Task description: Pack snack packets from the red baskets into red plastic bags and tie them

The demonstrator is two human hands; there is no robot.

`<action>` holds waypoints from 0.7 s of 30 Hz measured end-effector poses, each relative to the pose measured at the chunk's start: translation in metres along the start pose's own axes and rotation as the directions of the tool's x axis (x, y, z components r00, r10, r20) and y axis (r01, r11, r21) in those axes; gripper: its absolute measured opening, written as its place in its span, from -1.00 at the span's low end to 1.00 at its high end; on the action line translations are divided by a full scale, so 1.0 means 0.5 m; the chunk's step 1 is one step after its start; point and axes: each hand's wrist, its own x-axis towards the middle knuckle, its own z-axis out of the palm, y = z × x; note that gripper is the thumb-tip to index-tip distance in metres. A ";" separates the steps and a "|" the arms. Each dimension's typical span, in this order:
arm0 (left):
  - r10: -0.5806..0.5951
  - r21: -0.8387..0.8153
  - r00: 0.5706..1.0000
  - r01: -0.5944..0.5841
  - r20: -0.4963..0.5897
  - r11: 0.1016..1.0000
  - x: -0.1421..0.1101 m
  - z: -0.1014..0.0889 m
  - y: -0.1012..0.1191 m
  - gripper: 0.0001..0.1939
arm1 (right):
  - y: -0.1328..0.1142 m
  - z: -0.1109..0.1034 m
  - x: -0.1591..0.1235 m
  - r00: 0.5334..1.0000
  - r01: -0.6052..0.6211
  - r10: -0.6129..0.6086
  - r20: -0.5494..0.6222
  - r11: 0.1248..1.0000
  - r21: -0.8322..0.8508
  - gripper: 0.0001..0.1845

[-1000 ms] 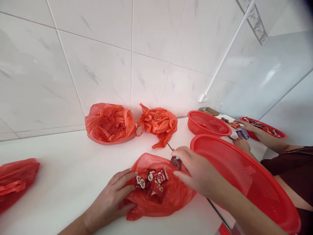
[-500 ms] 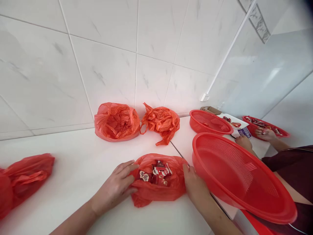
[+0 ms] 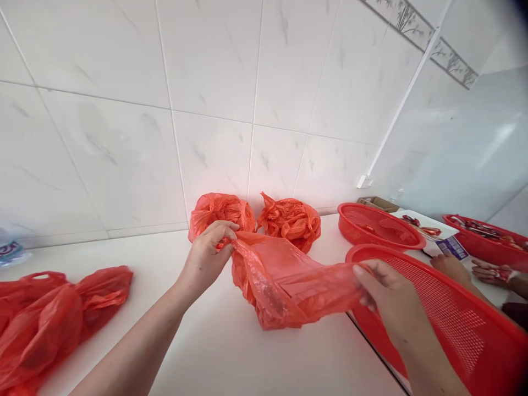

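- Between the two bare hands in the head view, a thin, see-through red plastic bag (image 3: 284, 275) is pulled out sideways, low over the smooth white table (image 3: 206, 341). I cannot tell if its bottom touches.
- The left hand (image 3: 208, 258) has its thumb and fingers close together, pinching one end of the bag.
- The right hand (image 3: 391, 297) grips the other end, its fingers curled in. They are a bit blurry.
- If the hands pull too hard, the thin bag could rip.
- If one end slips out of the fingers, the bag could flop open and tip. What is inside is hard to see.
- The big red plastic basket with holes (image 3: 462, 330) is just beside the right arm, so a wide swing could bump it.
- Two crumpled red plastic bags, (image 3: 223, 206) and (image 3: 291, 217), sit behind, so the held one could snag on them.
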 end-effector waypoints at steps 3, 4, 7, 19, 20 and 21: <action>0.028 0.072 0.988 -0.039 0.154 0.997 -0.017 -0.029 -0.011 -0.85 | 0.025 -0.009 -0.010 0.997 -0.024 0.031 -0.067 0.995 0.095 -0.68; 0.040 0.107 0.972 -0.066 0.232 0.992 -0.027 -0.040 -0.018 -0.85 | 0.038 -0.009 -0.019 0.997 -0.038 0.045 -0.066 0.995 0.094 -0.67; 0.003 0.178 0.898 -0.090 0.439 0.980 -0.061 -0.069 -0.037 -0.86 | 0.073 0.001 -0.054 0.998 -0.068 0.068 0.012 0.995 0.078 -0.62; -0.115 -0.325 0.854 0.313 0.508 0.892 -0.136 -0.018 0.000 -0.85 | 0.022 0.201 -0.133 0.926 -0.022 -0.051 0.375 0.982 0.187 -0.56; -0.102 -0.358 0.852 0.320 0.513 0.877 -0.141 -0.011 0.006 -0.84 | 0.016 0.220 -0.129 0.919 -0.066 -0.020 0.395 0.977 0.203 -0.57; -0.092 -0.372 0.849 0.322 0.520 0.871 -0.146 -0.006 0.011 -0.84 | 0.011 0.237 -0.126 0.911 -0.113 0.013 0.411 0.969 0.220 -0.60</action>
